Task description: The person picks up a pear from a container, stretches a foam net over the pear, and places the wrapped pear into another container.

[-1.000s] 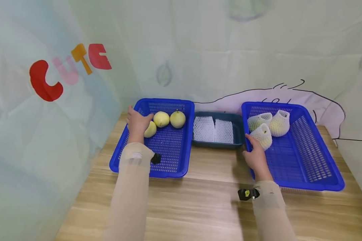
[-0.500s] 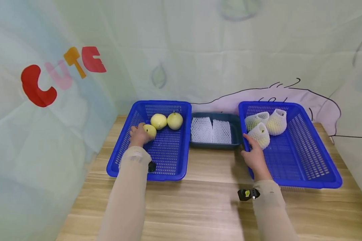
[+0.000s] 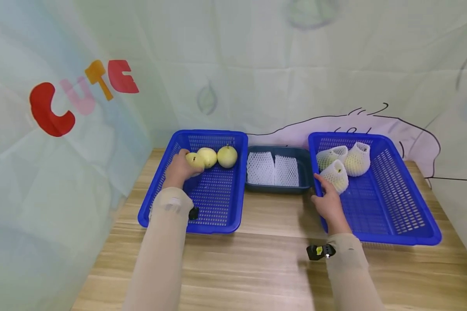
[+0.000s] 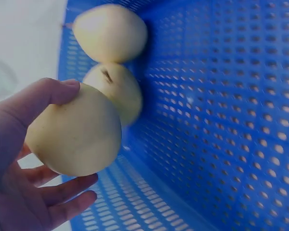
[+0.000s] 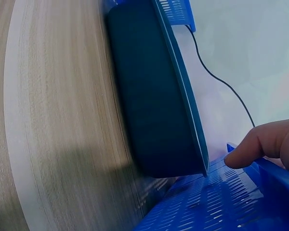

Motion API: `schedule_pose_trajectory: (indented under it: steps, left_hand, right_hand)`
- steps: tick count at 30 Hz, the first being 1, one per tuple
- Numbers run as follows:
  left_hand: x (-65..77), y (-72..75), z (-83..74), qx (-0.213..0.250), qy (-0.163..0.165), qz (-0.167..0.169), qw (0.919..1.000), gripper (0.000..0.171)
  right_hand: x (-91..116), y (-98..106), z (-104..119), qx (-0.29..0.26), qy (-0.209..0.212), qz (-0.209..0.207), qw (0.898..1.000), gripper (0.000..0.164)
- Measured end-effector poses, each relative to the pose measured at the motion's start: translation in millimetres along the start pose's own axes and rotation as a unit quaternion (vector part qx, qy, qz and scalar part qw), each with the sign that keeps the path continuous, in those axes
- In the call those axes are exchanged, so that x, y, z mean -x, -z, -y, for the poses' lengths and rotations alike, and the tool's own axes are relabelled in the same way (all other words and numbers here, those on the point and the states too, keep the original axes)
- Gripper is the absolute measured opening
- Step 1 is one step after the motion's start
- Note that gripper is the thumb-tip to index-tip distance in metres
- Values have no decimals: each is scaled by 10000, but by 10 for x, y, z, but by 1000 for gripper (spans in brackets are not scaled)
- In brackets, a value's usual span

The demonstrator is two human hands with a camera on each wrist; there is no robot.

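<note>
My left hand (image 3: 179, 168) grips a pale yellow pear (image 4: 76, 132) inside the left blue basket (image 3: 239, 207), thumb on one side and fingers around the other. Two more pears, one (image 3: 207, 157) right beside the held one and another (image 3: 227, 156) to its right, lie along the basket's back. At the right blue basket (image 3: 373, 237), my right hand (image 3: 330, 206) holds the left rim, its thumb (image 5: 241, 155) over the outer wall. Just beyond that hand in this basket are three pears in white foam net sleeves, the nearest sleeved pear (image 3: 335, 176) next to my fingers.
Between the baskets stands a dark teal tray (image 3: 278, 188) with white foam net sleeves (image 3: 260, 168) lying in it. All of these rest on a wood-grain table (image 3: 257, 263). A printed cloth (image 3: 257, 86) hangs behind and to the left.
My left hand has come from over the left basket's side down to the near-left pear, taken hold of it and shifted it slightly. The right hand stays on its basket's rim.
</note>
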State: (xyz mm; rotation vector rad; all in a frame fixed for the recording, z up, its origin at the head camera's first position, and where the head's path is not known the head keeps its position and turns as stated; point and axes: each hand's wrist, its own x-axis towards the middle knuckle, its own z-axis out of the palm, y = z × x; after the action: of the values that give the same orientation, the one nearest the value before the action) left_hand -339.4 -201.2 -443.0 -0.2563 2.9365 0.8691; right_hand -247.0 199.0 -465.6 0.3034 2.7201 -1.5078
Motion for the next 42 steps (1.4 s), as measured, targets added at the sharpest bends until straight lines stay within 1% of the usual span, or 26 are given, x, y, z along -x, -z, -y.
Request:
schedule_pose_trajectory:
  steps: [3,7,9,12,17,21,24,26,30,34,38,40,42]
  left_hand:
    - [32,24,-71,124,-61,-23,9999,81]
    - [89,32,-158,448,-172,-108,9988,82]
    - [131,33,-203,644,-229,-139,9976,82]
    - [235,41,-292,1017,-320,-210,9941,82]
    - [436,25,-443,1742,-458,-442,9827,81]
    - [598,-18,-559,2311,-524,-735,9687,81]
    - [701,-73,-638,2739,-576,-843,9563,80]
    - [756,-124,-684,3015,-590,-817,9481,77]
    - [832,-264,-765,3358,-616,-784,9366,73]
    - [908,-409,-857,3570,-771,-955,9260,71]
    - [986,-542,-962,3646,-1021,-1132,9186,67]
    - [1031,-597,-1014,3595,-1107,-1163,9192,67]
    - [1073,-653,-1057,3505,-1159,-1159,9221,68]
  right_hand:
    - [4,-5,0,-29,-35,-6,10000,66]
    - [4,-9,-5,-52,-46,-21,10000,66]
    - [4,-11,-4,-44,-50,-25,10000,66]
    - [6,-15,-6,-25,-51,-25,10000,66]
    - [1,-17,-14,-34,-53,-23,10000,66]
    - [-7,-15,-14,-34,-104,-16,9999,66]
    - [-10,-10,-11,-16,-147,-3,9999,66]
    - [-9,-9,-8,-1,-151,5,9999,66]
    - [-7,-6,-6,18,-145,25,9999,66]
    - [-7,-7,-4,16,-110,32,9999,66]
    - [-10,-8,-10,-11,-31,10,10000,66]
    - [-9,-6,-9,-31,-5,0,10000,67]
    - [-7,-3,-7,-53,20,-14,10000,67]
